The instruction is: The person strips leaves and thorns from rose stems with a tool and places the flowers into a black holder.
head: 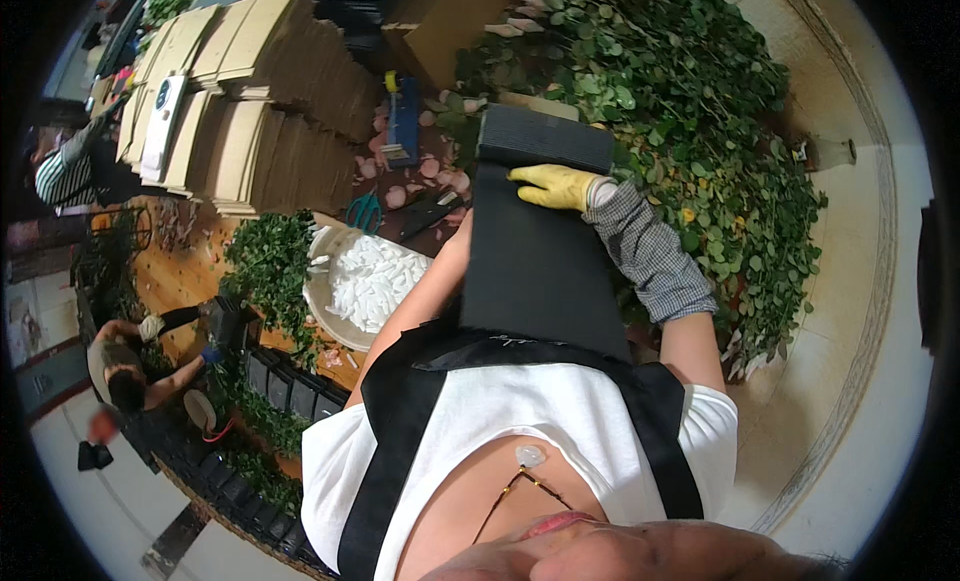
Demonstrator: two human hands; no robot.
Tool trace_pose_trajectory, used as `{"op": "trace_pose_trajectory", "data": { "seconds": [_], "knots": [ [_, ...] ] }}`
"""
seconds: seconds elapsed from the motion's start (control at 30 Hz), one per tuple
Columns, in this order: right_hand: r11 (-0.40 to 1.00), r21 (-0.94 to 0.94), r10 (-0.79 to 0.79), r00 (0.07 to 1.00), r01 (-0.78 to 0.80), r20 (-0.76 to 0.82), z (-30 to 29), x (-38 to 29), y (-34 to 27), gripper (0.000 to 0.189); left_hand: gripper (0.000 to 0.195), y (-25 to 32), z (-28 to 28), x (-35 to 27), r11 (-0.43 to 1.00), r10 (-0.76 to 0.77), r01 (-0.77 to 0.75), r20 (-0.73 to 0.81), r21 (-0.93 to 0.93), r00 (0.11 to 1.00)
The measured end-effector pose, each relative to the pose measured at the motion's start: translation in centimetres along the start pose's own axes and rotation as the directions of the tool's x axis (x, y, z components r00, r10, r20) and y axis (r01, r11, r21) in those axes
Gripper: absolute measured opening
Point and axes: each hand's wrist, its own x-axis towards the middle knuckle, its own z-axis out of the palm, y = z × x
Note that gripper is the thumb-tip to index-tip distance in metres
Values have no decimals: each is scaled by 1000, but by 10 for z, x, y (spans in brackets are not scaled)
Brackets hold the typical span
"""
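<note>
My right hand (553, 186), in a yellow glove with a checkered sleeve over the forearm, lies on top of a smooth black sheet (536, 258). Its fingers point left across the surface, just below a ribbed dark corrugated piece (546, 137) at the sheet's far end. The near end of the sheet reaches my black apron (510, 352), which bears writing. My left forearm (427, 281) is bare and runs up along the sheet's left edge; the hand itself is hidden behind the sheet.
Leafy cut stems (675, 116) are heaped to the right and beyond. Left stand a basin of white sleeve-like pieces (379, 281), teal-handled scissors (365, 212), a blue tape dispenser (403, 123) and stacked cardboard (247, 131). Another person (124, 356) works among black containers (281, 382) at lower left.
</note>
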Motion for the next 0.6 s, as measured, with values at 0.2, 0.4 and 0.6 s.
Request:
{"op": "trace_pose_trajectory", "data": {
  "seconds": [0.2,0.4,0.6],
  "knots": [
    [841,-515,-11,946,-167,-324,89,-15,-10,73,30,57,-142,-68,751,-636,593,74,292,768],
    [789,-565,29,934,-240,-356,99,-10,-20,78,34,64,-297,-127,373,-87,799,-839,472,537],
    [793,-569,-15,927,-218,-376,93,-12,-20,76,56,28,-333,-118,385,-552,881,-697,274,458]
  ]
}}
